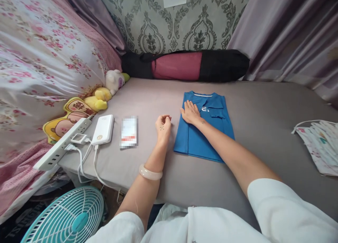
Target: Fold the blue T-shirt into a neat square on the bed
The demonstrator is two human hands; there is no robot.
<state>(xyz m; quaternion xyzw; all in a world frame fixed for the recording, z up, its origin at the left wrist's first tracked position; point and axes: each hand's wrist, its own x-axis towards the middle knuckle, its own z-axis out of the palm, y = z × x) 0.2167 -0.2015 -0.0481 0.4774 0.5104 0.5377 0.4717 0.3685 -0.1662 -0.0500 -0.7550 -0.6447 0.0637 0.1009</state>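
Note:
A blue T-shirt (208, 137), folded into a rough rectangle, lies on the grey sheet in front of me. White lettering shows in part on its upper half, among a few creased folds. My right hand (190, 112) rests flat on the upper left of the shirt, fingers stretched out and pointing away from me. Just left of the shirt, my left hand (163, 125) is held above or on the sheet with its fingers loosely curled in. Nothing shows between those fingers, and the hand does not touch the shirt.
A white power bank (103, 129), a power strip (63, 143) with cables and a blurred packet (129, 132) lie to the left, near plush toys (101, 97). A long black-and-pink bag (176, 66) lines the wall. Folded cloth (319, 144) sits right; a fan (68, 218) stands below left.

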